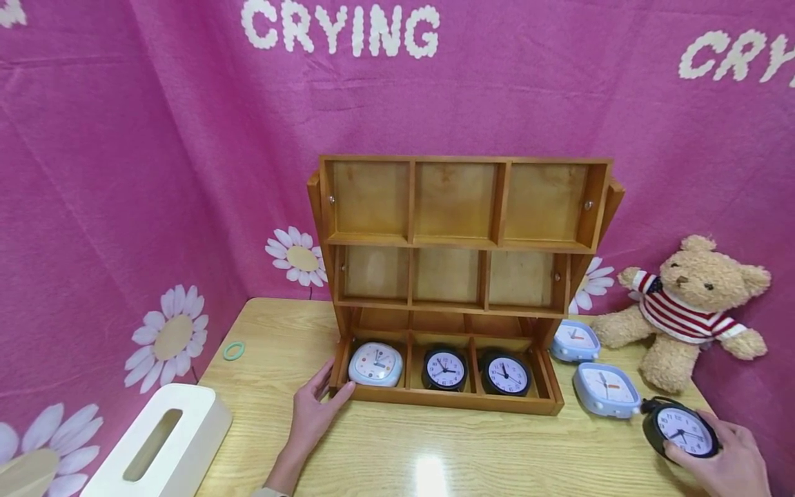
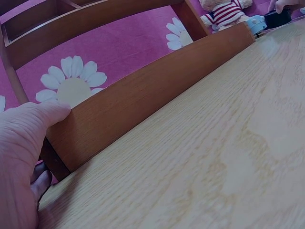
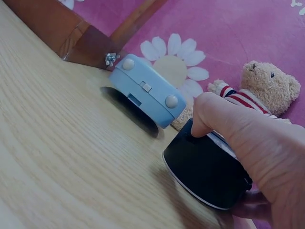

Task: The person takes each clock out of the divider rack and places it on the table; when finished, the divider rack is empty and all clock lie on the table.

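Observation:
My right hand (image 1: 733,452) grips a round black alarm clock (image 1: 683,431) by its sides, its white face up, at the table's right. In the right wrist view the clock's black casing (image 3: 205,164) shows tilted close over the table. At the left front corner of a three-tier wooden shelf (image 1: 447,399), my left hand (image 1: 313,411) holds on, thumb on the front board and fingers around the side. The shelf's bottom row holds a light blue clock (image 1: 375,364) in the left compartment, a black clock (image 1: 444,369) in the middle and another black clock (image 1: 506,374) on the right.
Two blue clocks, one nearer (image 1: 606,391) and one farther back (image 1: 575,341), stand right of the shelf. Behind them sits a teddy bear (image 1: 689,310). On the left are a white tissue box (image 1: 192,435) and a green ring (image 1: 233,351). A pink cloth (image 1: 186,138) hangs behind.

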Demonstrator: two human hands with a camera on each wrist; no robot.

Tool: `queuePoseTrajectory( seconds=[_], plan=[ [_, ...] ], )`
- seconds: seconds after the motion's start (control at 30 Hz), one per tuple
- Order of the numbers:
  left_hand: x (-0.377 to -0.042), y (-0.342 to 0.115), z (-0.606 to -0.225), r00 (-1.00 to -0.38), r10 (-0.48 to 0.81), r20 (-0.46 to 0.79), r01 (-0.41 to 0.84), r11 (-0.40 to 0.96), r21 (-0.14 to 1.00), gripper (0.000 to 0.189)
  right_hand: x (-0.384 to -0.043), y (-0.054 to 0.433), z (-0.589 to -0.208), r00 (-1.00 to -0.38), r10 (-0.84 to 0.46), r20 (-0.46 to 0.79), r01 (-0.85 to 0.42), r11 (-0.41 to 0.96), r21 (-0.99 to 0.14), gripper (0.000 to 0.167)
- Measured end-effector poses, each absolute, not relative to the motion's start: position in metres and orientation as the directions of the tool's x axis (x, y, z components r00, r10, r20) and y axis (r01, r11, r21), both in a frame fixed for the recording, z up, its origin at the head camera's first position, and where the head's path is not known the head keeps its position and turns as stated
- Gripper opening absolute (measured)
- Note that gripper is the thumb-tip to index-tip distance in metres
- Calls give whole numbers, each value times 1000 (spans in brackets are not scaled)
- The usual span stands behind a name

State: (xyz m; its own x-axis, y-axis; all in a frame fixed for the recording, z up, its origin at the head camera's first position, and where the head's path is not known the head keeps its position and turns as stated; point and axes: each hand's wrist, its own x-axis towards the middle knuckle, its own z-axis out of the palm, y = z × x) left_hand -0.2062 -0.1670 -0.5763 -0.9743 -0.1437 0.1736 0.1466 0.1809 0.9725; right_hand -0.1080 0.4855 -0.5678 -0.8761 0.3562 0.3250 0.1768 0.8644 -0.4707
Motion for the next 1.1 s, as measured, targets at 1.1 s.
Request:
queuePoseTrajectory(
  seconds=[1.1],
  plan=[
    [-205,-167,-575,-971,-134,197,169,196,966,66,-103,460,-544,-842,400,363,126,799,-588,78]
  ],
)
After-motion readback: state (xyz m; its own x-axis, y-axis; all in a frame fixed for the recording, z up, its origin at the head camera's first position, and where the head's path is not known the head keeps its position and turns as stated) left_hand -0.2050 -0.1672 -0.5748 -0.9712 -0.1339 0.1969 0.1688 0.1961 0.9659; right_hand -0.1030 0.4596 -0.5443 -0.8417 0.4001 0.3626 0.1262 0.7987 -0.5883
